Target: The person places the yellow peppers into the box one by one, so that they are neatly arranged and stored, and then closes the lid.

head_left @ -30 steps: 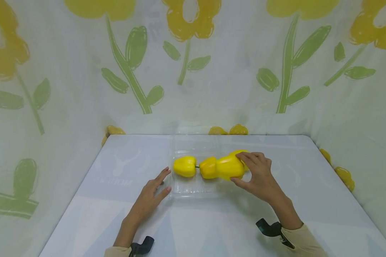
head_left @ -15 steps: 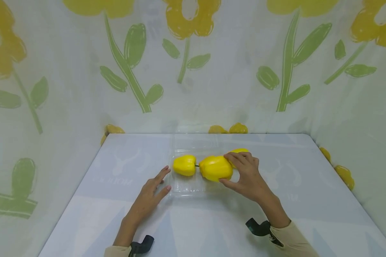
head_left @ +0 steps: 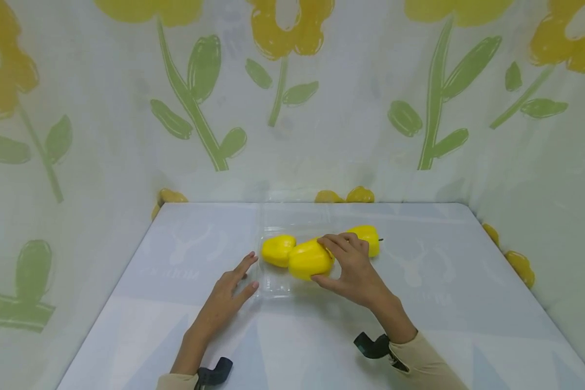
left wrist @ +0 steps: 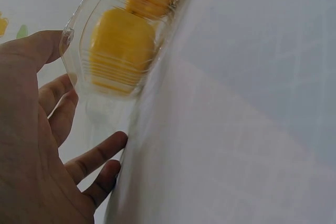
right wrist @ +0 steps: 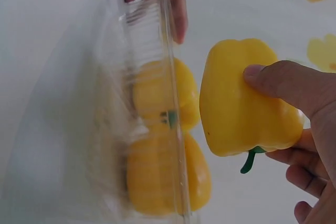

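Observation:
My right hand [head_left: 348, 271] holds a yellow bell pepper [head_left: 309, 260] between thumb and fingers, over a clear plastic clamshell box [head_left: 278, 287]. In the right wrist view that bell pepper [right wrist: 247, 98] has its green stem pointing down, beside the box wall. Two more yellow peppers lie in the box: one [head_left: 275, 250] at the left, and another [right wrist: 163, 177] that the held pepper covers in the head view. My left hand [head_left: 226, 295] rests at the box's left edge, fingers spread, with its thumb at the rim [left wrist: 65, 51] in the left wrist view.
Another yellow bell pepper [head_left: 368, 238] lies on the white table [head_left: 448, 303] right of the box, partly behind my right hand. The box's clear lid [head_left: 297, 214] stands toward the back. A flower-printed curtain [head_left: 341, 135] surrounds the table's back and sides.
My right hand has carried the pepper leftward over the box, uncovering more of the pepper on the table at right. My left hand has stayed at the box's edge.

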Tool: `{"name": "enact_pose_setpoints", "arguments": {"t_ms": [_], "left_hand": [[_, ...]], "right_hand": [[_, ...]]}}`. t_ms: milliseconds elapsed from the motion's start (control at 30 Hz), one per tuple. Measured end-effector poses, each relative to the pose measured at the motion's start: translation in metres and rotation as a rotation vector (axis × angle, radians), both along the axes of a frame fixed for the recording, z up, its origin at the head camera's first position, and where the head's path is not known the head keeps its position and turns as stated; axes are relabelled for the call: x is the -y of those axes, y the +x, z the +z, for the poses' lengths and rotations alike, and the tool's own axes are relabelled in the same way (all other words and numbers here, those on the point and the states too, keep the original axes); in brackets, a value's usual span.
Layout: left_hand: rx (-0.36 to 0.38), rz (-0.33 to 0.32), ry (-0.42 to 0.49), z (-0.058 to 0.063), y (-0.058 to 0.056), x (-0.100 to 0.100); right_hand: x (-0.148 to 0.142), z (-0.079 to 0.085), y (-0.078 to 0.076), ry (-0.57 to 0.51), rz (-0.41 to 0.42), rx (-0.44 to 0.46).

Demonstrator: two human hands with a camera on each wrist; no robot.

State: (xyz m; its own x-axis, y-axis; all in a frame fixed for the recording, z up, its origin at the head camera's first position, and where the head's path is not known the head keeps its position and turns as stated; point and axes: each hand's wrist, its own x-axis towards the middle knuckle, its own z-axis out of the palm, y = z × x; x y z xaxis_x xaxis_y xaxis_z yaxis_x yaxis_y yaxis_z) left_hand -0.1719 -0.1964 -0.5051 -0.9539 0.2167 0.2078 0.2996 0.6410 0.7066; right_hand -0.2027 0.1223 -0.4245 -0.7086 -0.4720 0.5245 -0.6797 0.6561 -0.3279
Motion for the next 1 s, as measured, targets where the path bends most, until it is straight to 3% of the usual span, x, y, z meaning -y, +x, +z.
{"name": "enact_pose_setpoints", "arguments": {"t_ms": [667, 1000], "left_hand": [[0.018, 0.014, -0.014, 0.001, 0.002, 0.003], [0.041, 0.017, -0.009, 0.001, 0.002, 0.001]], "right_hand": [[0.035, -0.016, -0.001, -0.007, 0.056, 0.007], [0.045, -0.018, 0.001, 0.039, 0.035, -0.009]]}}
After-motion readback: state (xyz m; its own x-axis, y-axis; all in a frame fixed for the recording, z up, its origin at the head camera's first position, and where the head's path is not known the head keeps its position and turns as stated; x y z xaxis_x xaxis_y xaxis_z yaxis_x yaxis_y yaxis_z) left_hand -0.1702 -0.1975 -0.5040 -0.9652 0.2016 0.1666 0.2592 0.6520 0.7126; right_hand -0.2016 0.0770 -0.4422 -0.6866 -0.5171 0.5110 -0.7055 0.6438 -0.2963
